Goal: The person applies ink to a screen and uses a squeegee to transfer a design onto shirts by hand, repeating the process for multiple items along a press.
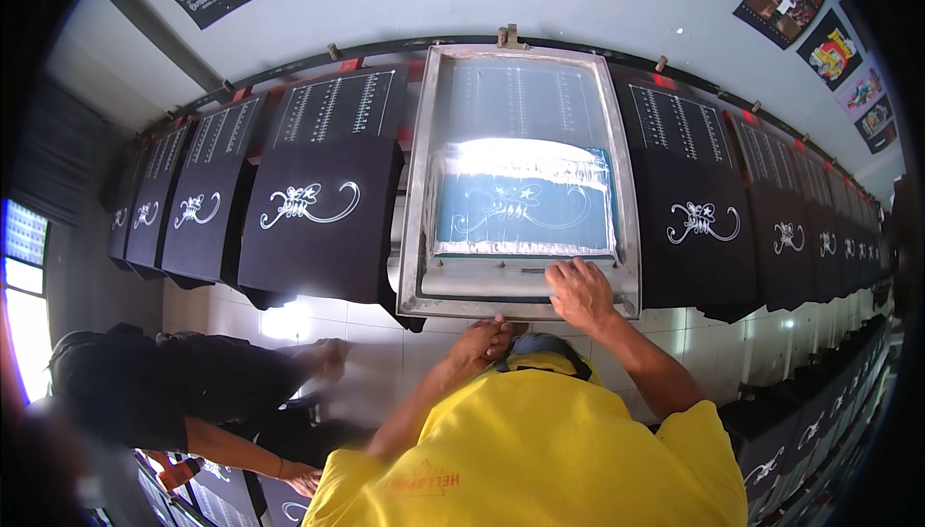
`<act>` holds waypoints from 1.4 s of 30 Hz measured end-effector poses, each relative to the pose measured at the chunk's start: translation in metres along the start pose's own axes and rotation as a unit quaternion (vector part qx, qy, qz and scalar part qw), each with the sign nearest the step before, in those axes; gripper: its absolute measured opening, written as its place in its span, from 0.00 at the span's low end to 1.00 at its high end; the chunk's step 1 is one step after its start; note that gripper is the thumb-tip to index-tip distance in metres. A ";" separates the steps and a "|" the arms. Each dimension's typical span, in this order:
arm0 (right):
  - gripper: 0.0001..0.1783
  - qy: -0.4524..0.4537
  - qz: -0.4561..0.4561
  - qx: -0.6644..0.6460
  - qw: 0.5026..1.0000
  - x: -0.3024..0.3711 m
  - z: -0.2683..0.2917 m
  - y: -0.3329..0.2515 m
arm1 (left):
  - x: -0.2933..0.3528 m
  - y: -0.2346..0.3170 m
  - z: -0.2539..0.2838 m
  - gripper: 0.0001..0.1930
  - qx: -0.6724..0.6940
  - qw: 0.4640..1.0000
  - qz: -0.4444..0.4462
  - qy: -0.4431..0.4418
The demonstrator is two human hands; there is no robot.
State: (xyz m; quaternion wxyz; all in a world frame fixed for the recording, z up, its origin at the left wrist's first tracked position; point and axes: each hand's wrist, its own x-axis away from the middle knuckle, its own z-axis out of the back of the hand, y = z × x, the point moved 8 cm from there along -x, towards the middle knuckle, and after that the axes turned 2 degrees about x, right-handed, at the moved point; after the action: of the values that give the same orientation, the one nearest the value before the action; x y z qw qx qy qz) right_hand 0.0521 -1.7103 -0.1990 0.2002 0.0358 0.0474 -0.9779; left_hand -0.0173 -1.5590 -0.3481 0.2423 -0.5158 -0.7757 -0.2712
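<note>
Head view shows us a big metal frame (420,180) in the middle, between black cloth on the left (318,262) and black cloth on the right (694,262). The frame is longer than it is wide. Its long way runs from the person in the yellow shirt (540,455) toward the wall (385,7), and one short end faces the person. Inside we see a blue sheet (520,223) with a pale curly picture that goes side to side. A white smear (511,154) crosses the sheet's far part. Near the person, a gray strip (472,283) lies across the frame.

The right hand (581,298) is at the near right part of the frame, on or just over the gray strip. Its fingers are bent, partly open, but we cannot tell if they grip anything. The left hand (482,342) is by the middle of the near edge, fingers curled in. We cannot tell if it holds the edge or just rests there.

The frame hides what is under it. Both palms are hidden too. We cannot tell if the frame lies flat or tips a little. On the left, another person (135,382) is blurry and partly lost in the dark rim.
</note>
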 end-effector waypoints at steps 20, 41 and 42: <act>0.26 0.057 0.009 -0.002 0.998 -0.001 0.008 0.006 | 0.104 0.166 -0.098 0.23 -0.880 0.268 -0.350 0.175; 0.18 0.018 -0.122 -0.051 0.991 0.052 0.007 0.070 | 0.093 0.168 -0.068 0.21 -0.804 0.375 -0.418 0.194; 0.18 0.014 -0.119 -0.043 0.992 0.053 0.004 0.070 | 0.092 0.167 -0.066 0.21 -0.804 0.358 -0.435 0.192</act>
State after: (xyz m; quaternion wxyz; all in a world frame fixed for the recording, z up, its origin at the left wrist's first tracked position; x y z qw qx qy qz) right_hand 0.0310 -1.7949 -0.2047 0.0836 0.0348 0.0961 -0.9912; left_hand 0.1120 -1.4878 -0.2106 -0.2973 0.0106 -0.2376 -0.9247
